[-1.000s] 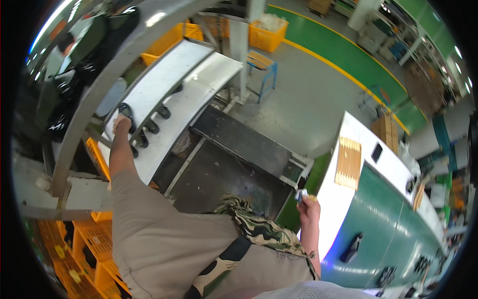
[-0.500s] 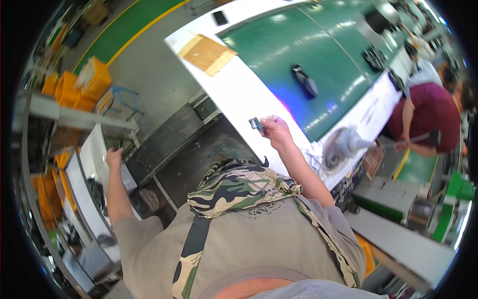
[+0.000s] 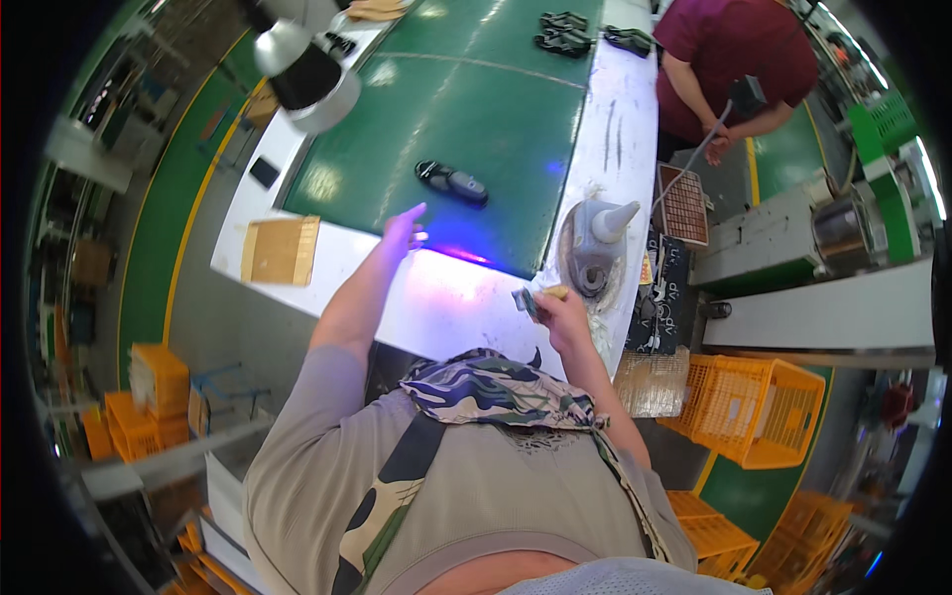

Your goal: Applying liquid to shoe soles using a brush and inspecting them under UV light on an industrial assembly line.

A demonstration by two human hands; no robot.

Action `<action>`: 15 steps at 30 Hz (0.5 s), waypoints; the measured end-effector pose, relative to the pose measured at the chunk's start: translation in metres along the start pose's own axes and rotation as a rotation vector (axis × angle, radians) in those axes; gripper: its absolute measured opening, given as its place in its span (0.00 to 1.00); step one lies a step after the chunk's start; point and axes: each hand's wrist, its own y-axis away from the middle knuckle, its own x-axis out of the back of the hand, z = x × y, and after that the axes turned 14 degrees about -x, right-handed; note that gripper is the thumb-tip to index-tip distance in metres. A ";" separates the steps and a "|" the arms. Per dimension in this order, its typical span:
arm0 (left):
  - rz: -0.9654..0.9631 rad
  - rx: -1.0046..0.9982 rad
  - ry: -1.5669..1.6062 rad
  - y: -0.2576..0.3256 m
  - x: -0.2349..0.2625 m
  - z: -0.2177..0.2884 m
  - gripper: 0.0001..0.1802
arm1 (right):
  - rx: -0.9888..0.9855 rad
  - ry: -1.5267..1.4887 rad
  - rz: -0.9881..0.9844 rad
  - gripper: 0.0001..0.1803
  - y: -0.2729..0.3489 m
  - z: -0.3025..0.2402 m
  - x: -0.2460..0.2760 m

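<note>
My left hand (image 3: 404, 230) reaches over the near edge of the green conveyor belt (image 3: 486, 109), fingers stretched out and holding nothing. Just beyond its fingertips lies a black-and-grey shoe (image 3: 451, 183), apart from the hand. My right hand (image 3: 563, 312) is closed on a small dark grey-green piece (image 3: 526, 303), pinched between thumb and fingers above the white table border (image 3: 436, 307). What kind of piece it is I cannot make out. Close beyond the right hand sits a grey plastic container with a pale spout (image 3: 602, 233).
A flat brown cardboard piece (image 3: 280, 252) and a black phone-like slab (image 3: 264, 172) lie on the left border. A dark lamp (image 3: 302, 79) overhangs the far left. Several dark shoes (image 3: 563, 35) are at the far end. A person in maroon (image 3: 739, 50) stands right, near orange crates (image 3: 749, 412).
My view has turned to the left. My left hand has gone from a white surface at the far left to the belt's near edge. My right hand still holds the small piece.
</note>
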 end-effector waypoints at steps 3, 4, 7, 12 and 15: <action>0.020 0.063 0.007 -0.041 -0.072 0.027 0.45 | 0.047 -0.059 0.092 0.09 0.014 0.001 0.016; 0.021 0.094 0.023 -0.058 -0.087 0.031 0.44 | 0.061 -0.095 0.139 0.10 0.018 0.004 0.021; 0.033 0.163 0.031 -0.093 -0.119 0.036 0.43 | 0.104 -0.193 0.246 0.10 0.025 0.014 0.025; 0.180 0.266 0.058 -0.126 -0.129 0.024 0.42 | 0.144 -0.328 0.370 0.10 0.036 0.029 0.033; 0.115 0.280 0.172 -0.144 -0.114 0.010 0.36 | 0.131 -0.360 0.381 0.10 0.031 0.037 0.024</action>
